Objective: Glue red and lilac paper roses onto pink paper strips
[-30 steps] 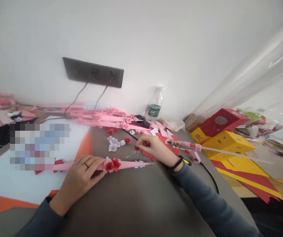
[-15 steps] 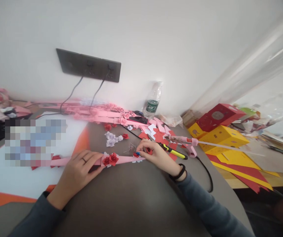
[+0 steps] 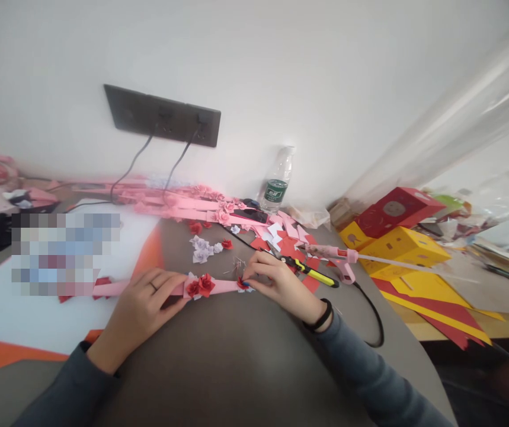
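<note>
Left hand [image 3: 147, 305]: thumb and fingers clamped across the pink paper strip [image 3: 225, 287], just left of its red rose pair [image 3: 201, 286].
Pink paper strip: on the grey table [image 3: 236, 362], long axis running left to right — between the hands.
Small red paper rose [image 3: 242, 284]: near the strip's right end, right hand nearer.
Right hand [image 3: 283, 286]: thumb and forefinger together on that rose — strip reaching leftward from them.
Water bottle [image 3: 276, 191]: upright near the wall; fill level unclear.
Red box [image 3: 396, 209], yellow box [image 3: 407, 254]: touching, contents hidden.

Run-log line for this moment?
left hand: holding pink paper strip | right hand: pinching red flower at strip's narrower end | glue gun: unheld
</note>
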Motion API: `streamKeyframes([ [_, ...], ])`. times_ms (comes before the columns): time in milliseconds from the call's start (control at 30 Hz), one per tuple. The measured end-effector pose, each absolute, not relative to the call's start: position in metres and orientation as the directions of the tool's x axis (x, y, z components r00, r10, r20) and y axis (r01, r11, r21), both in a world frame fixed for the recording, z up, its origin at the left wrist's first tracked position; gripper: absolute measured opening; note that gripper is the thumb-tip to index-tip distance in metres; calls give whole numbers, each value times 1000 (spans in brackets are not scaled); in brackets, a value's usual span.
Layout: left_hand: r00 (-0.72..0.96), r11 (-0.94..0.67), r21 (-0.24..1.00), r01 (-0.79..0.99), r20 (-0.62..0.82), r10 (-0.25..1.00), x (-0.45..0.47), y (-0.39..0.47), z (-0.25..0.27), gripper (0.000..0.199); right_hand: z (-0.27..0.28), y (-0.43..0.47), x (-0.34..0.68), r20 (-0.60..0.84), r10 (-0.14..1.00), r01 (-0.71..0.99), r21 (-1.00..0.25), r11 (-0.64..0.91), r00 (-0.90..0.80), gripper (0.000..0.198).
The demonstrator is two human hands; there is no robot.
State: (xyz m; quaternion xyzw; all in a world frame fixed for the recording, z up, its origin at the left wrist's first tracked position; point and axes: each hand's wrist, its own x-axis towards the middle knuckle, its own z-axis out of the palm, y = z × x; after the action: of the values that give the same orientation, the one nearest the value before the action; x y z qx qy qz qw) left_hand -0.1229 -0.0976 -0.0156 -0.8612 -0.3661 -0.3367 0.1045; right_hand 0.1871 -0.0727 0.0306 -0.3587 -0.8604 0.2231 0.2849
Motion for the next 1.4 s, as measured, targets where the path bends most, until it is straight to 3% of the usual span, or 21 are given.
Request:
streamKeyframes([
  [1000,503,-705,77,705,646,574,-122,-98,-14,17,29,-78,186,372,730,558,-474,681,-574,14],
  [1400,474,-694,100,713,662,581,-121,-98,-13,16,28,-79,186,358,755,561,-511,651,-550,15],
])
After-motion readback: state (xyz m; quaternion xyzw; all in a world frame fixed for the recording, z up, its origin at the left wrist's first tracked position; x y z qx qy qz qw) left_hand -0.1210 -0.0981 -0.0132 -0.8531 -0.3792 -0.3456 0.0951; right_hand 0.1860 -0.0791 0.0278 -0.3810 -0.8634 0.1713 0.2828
